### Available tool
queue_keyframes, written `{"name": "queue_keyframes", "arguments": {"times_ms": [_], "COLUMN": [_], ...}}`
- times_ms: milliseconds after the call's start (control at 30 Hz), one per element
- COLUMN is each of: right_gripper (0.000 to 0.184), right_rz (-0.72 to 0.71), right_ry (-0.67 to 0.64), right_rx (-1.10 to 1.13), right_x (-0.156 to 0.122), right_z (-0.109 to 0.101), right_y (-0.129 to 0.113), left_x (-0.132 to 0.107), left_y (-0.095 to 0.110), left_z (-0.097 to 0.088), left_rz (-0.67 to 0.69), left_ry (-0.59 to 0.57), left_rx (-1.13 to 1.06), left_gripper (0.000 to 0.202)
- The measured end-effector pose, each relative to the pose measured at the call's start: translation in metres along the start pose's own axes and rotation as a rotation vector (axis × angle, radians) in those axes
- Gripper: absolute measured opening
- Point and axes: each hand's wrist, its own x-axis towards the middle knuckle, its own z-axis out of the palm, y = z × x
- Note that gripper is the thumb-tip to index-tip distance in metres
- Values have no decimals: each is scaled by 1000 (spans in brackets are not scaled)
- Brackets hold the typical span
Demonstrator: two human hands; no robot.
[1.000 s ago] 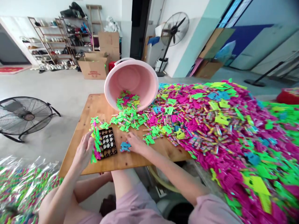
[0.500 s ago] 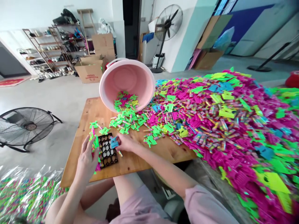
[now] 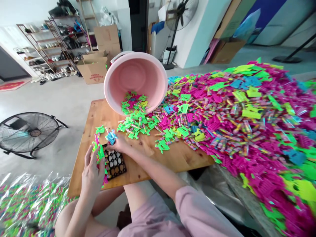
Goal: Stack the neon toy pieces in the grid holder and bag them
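My right hand (image 3: 119, 143) pinches a small blue plastic piece (image 3: 111, 137) above the far edge of a black tray with round holes (image 3: 115, 163). My left hand (image 3: 92, 169) rests against the tray's left side, its fingers closed on a row of green and pink pieces (image 3: 100, 152) standing there. The tray lies near the front left of a wooden table (image 3: 138, 158). A tipped pink bucket (image 3: 135, 80) spills green pieces (image 3: 134, 121) onto the table just beyond the tray.
A huge heap of pink, green and blue plastic pieces (image 3: 247, 112) covers the right side. A floor fan (image 3: 27, 131) stands at the left. Clear bags of pieces (image 3: 27, 204) lie at the bottom left. Cardboard boxes (image 3: 95, 69) and shoe racks stand behind.
My right hand picked up the blue piece from the table right of the tray and carried it left over the tray to its far edge. The left hand stayed by the tray.
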Motion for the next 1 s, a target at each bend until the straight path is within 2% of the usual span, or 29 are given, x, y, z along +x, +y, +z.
{"name": "queue_keyframes", "arguments": {"times_ms": [100,200,400,533,600,667,733,800,867,933,1000], "right_gripper": [15,9,20,18,23,26,26,23,19,17,18], "right_rz": [-40,-94,-199,-319,-346,-420,-538,-641,-695,-709,-668], "right_ry": [-88,-93,-135,-198,-134,-88,-136,-246,-315,-326,-269], "right_rx": [-93,-237,-356,-471,-502,-638,-806,-889,-874,-848,-808], "right_x": [18,20,15,22,34,51,69,86,99,106,108], "right_z": [15,24,37,19,2,-13,-21,-21,-21,-23,-28], "right_y": [-2,-3,-11,-10,-5,0,3,4,4,5,6], "left_x": [-1,0,-1,-2,1,8,18,29,38,44,46], "left_y": [1,2,4,-7,-20,-31,-35,-30,-20,-9,-3], "left_z": [3,5,9,12,12,10,6,2,1,2,4], "left_rz": [3,6,60,118,196,284,290,220,161,132,77], "left_ry": [3,1,35,63,83,65,49,74,72,1,-63], "left_rx": [11,14,27,4,-19,-15,52,137,162,116,72], "left_gripper": [48,46,48,51,53,55,56,56,55,52,50]}}
